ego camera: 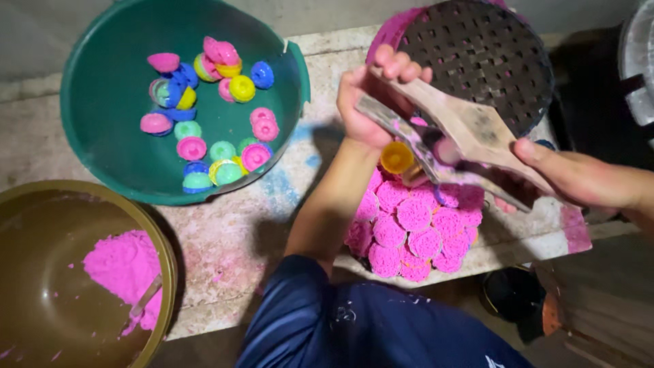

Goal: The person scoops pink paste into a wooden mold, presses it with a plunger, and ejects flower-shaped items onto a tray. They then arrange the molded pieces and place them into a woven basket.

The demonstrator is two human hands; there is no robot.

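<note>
Dim, flat indoor light from above w/ soft shadows on the bench [225, 232] beside the green basin [109, 102], slight motion blur on hands, dark corners, wide-angle bend at edges.

We see a dark green basin [95, 102] holding small moulds [204, 129] in pink, blue, yellow and mint green, and an olive-brown bowl [41, 286] with bright pink powder [122, 269]. We note pink, grainy-textured cakes [412, 228], a yellow mould [396, 157], a grey-brown wooden press [470, 136] and a dark lattice-patterned tray [484, 58] rimmed in magenta.
</note>
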